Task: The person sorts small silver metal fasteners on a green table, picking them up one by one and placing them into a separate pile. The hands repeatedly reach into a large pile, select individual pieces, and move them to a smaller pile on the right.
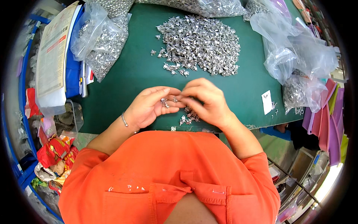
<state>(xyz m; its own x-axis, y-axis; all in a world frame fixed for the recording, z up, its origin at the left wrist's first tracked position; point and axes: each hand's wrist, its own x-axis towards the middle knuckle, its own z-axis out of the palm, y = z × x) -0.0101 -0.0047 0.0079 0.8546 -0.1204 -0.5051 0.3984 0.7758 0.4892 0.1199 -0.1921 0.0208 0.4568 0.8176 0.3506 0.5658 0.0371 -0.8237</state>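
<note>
My left hand (144,109), palm up and a bracelet at its wrist, cradles a few small silver metal pieces (165,103) on its curled fingers. Over its fingertips, my right hand (209,102) has its fingers drawn together in a pinch. Motion smears them, and whatever is between them cannot be made out. Partly covered by the right hand, a little heap of similar metal pieces (191,116) lies at the near edge of the green table (108,106). Farther back spreads a large pile of silver metal pieces (201,46), with several strays at its left.
Clear plastic bags of metal parts stand at the back left (106,48) and right (298,89). A small white card (267,102) lies near the right bag. Papers over a blue holder (56,56) flank the left side. Coloured sheets (328,119) hang at the right.
</note>
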